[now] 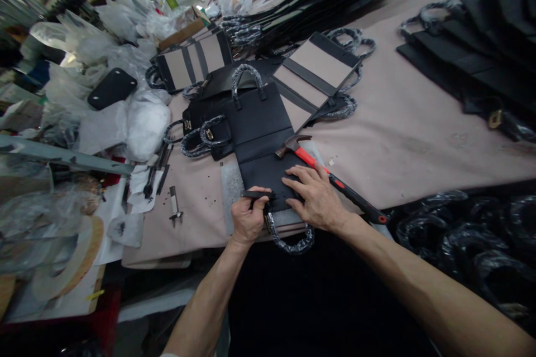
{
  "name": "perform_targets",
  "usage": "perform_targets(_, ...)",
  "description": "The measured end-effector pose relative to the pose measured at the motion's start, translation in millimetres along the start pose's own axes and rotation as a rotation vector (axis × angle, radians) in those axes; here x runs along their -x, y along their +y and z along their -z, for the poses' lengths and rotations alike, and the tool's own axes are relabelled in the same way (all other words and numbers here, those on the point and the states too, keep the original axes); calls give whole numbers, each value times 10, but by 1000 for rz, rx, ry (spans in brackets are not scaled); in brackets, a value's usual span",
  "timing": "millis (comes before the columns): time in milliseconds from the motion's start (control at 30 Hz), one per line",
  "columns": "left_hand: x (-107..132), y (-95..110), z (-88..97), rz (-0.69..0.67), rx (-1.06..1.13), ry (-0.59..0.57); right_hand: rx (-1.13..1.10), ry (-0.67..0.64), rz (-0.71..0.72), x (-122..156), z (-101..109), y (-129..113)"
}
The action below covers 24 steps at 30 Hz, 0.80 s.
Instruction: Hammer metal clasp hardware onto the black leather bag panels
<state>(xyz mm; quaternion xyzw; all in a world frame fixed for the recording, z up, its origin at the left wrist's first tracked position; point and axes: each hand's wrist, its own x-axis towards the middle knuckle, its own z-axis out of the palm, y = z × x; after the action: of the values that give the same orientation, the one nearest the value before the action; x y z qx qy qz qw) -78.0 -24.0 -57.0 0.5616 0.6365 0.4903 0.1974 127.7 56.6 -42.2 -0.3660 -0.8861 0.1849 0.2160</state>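
Note:
A black bag panel [263,145] lies flat before me with its wrapped handle [292,245] hanging at the table's front edge. My left hand [249,216] is closed at the panel's near left corner, pinching a small dark strip [252,194] between thumb and fingers. Whether that strip belongs to the bag I cannot tell. Fingers spread, my right hand [313,194] rests on the panel's near right part. Just beyond it lies a claw hammer [307,157] with a red and black handle. A grey slab [231,187] shows under the panel.
Black bags with beige panels [320,61] lie behind the work. More black bags are stacked at the back [301,8] and right [464,61]. Plastic bags [146,122] crowd the left beside a metal bar [62,155]. A small metal-and-white tool [174,203] lies left.

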Motion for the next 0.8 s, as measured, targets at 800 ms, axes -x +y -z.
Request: perform_targets(800,-335,-326,1305,639,-695,-86,72,130,157,55,-223,171)
